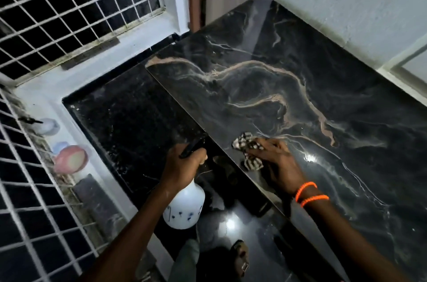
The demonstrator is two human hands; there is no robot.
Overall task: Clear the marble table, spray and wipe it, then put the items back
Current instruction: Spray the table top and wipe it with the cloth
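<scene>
In the head view, your right hand (pixel 275 161) presses a checked cloth (pixel 247 150) flat-fingered against the near edge of the black marble tabletop (pixel 288 78), while your left hand (pixel 182 164) grips the neck of a white spray bottle (pixel 184 207), held off the tabletop's edge above the dark floor (pixel 143 134). The slab appears bare of items, so clearing looks done and wiping is in hand; by this judgement the far stretch remains to be wiped, and the pots on the window ledge (pixel 69 159) may be what goes back.
</scene>
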